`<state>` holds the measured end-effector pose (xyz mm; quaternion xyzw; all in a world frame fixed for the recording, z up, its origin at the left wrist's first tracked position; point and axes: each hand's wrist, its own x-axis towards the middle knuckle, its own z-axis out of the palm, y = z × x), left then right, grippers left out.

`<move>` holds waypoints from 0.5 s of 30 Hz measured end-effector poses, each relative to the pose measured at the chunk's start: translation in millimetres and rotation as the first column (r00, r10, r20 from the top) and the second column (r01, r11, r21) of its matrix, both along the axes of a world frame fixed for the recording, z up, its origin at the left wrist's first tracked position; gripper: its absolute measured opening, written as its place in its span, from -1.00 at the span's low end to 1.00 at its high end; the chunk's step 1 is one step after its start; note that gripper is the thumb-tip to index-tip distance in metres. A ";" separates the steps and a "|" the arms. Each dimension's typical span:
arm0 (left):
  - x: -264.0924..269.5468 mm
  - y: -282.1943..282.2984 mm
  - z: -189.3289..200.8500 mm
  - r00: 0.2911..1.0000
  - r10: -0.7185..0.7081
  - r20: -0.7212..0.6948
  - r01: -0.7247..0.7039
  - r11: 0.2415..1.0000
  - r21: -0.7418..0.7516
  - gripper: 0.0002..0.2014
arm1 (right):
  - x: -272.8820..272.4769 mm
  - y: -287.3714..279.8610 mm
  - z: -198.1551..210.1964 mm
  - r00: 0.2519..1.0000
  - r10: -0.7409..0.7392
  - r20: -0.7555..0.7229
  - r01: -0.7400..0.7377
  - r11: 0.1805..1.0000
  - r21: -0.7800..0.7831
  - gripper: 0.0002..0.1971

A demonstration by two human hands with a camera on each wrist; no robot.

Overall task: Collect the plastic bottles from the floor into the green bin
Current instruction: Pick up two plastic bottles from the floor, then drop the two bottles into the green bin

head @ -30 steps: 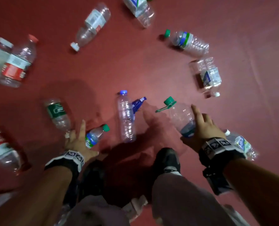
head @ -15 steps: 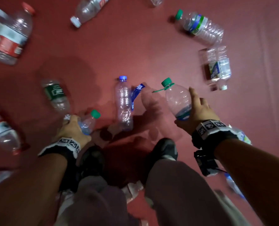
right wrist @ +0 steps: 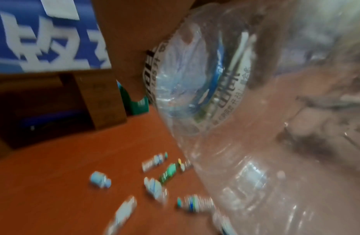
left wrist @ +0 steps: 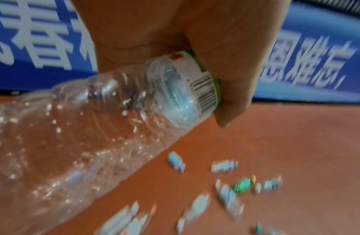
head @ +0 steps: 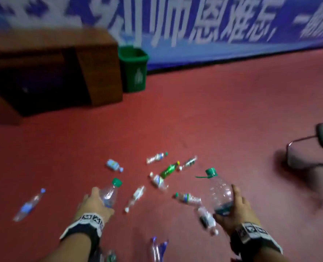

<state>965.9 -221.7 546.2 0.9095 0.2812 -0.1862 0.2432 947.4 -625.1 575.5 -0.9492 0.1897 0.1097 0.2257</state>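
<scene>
Left grip (head: 94, 203) and right grip (head: 236, 207) each clasp a bottle. Loose bottles (head: 158, 181) litter the floor (head: 223, 120) between them and the far green bin (head: 133, 69), beside a wooden desk (head: 98, 72).

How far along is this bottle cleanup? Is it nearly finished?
Not nearly. The left hand holds a small green-capped bottle and the right hand a larger clear bottle, both lifted. The green bin stands far off beside the wooden desk; its contents can't be seen. Many bottles, including a green one, are on the red floor.

red floor (head: 213, 114) strewn with plastic bottles (head: 158, 179).
</scene>
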 end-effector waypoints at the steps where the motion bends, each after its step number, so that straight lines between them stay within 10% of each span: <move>1: 22.1 0.5 47.8 0.996 -0.016 0.083 0.015 1.000 0.013 -0.33 | 12.5 4.9 35.8 0.998 0.013 0.059 -0.013 1.000 0.000 0.27; 7: 111.7 -31.1 258.4 0.886 -0.117 0.448 0.073 0.991 0.114 -0.33 | 86.5 15.9 210.0 0.926 0.061 0.372 -0.046 0.998 -0.049 0.25; 15: 203.9 -113.6 385.7 0.738 -0.188 0.648 0.075 0.977 0.198 -0.30 | 189.2 -47.3 321.6 0.821 0.083 0.565 -0.014 0.992 -0.126 0.23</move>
